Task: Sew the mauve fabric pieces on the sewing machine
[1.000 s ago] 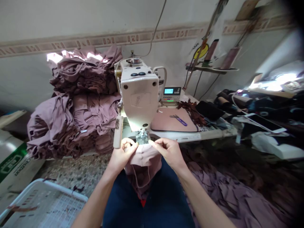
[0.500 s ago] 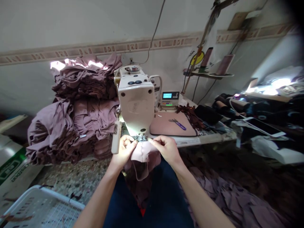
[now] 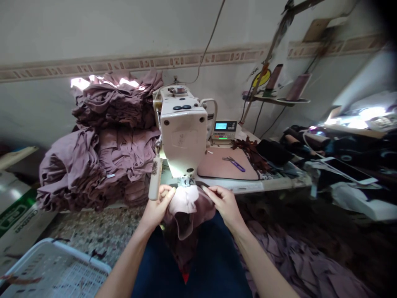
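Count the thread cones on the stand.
2: one thread cone beside the pole, the other cone on the round plate farther right. Others may be hidden behind them.

One head-worn camera looks forward and down from above and just before the worktop's front edge (image 3: 248, 186), over the lap (image 3: 217, 256) and both hands (image 3: 228, 207), near the sewing machine (image 3: 185, 136) and facing the wall (image 3: 118, 31) behind it.

A pale wall (image 3: 93, 29) with a patterned border (image 3: 149, 62) spans ten to two o'clock, speckled floor (image 3: 114, 223) shows at eight, and bright light (image 3: 372, 113) glares near three.
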`<action>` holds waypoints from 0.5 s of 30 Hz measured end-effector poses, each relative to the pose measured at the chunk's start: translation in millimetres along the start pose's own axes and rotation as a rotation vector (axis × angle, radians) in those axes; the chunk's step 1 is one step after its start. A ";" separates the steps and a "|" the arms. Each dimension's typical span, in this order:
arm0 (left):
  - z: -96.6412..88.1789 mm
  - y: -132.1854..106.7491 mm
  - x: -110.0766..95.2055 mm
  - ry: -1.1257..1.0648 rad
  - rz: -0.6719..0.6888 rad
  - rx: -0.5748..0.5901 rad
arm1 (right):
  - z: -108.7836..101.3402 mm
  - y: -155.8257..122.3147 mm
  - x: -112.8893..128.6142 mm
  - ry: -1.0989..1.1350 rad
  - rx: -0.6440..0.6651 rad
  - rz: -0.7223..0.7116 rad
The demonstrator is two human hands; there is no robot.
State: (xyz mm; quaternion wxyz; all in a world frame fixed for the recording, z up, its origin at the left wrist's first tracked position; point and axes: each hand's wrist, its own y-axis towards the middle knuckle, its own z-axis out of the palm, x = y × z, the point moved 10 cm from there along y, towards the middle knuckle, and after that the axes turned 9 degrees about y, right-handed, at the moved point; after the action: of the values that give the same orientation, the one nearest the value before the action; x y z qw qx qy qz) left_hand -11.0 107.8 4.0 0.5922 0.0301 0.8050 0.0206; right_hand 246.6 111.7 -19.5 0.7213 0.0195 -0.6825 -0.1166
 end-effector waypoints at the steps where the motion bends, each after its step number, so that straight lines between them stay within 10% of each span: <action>1: -1.5 -3.7 3.9 0.046 -0.001 0.041 | -4.4 -7.1 -2.1 -0.007 -0.029 -0.015; 6: -25.4 -16.3 31.0 0.072 -0.135 0.049 | -1.0 -54.4 -6.4 0.005 -0.125 -0.069; 12: -35.9 -11.7 14.7 0.081 -0.046 -0.129 | 102.6 -86.5 -31.1 0.289 0.295 0.329; 15: -24.0 -16.9 16.9 0.036 -0.077 -0.105 | 119.5 -89.2 -28.6 0.383 0.246 0.351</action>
State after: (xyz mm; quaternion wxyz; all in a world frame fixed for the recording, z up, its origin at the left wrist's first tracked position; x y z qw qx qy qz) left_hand -39.3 92.3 -6.1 0.5785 -0.0321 0.8140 0.0404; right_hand 114.6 46.3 -56.1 0.8384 0.0100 -0.5358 0.0994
